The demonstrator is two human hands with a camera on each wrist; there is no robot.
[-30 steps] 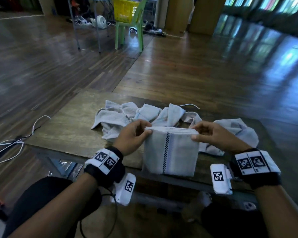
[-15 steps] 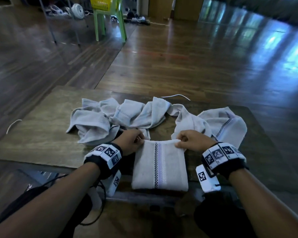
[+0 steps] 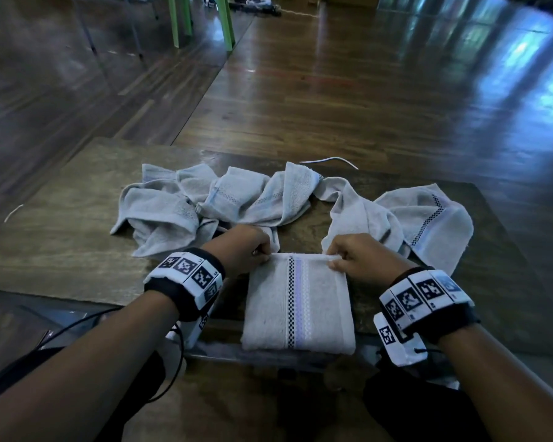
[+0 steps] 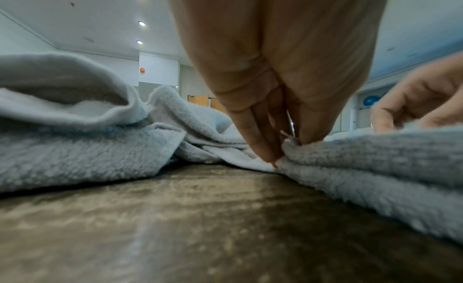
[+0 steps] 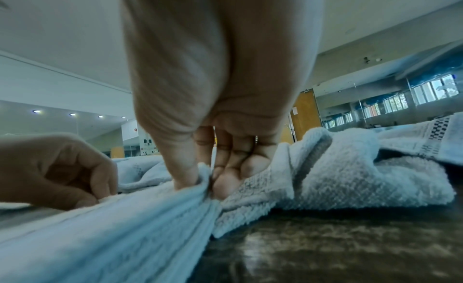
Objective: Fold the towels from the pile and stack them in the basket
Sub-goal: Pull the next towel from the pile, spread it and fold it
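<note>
A folded grey towel (image 3: 297, 304) with a checkered and lilac stripe lies flat at the near edge of the wooden table (image 3: 61, 244). My left hand (image 3: 246, 250) pinches its far left corner, thumb and fingers closed on the layered edge (image 4: 313, 148). My right hand (image 3: 355, 260) pinches the far right corner (image 5: 200, 180) the same way. Behind both hands a pile of crumpled grey towels (image 3: 224, 202) stretches across the table. No basket shows in any view.
One loose towel with a checkered border (image 3: 428, 218) lies at the right of the pile, close to my right wrist. A white cable (image 3: 329, 159) runs past the table's far edge. Green chair legs (image 3: 201, 20) stand far off on the wooden floor.
The folded towel hung lifted between both hands a second ago; it now lies flat on the table. Both hands came down with it and kept their pinch on the far corners.
</note>
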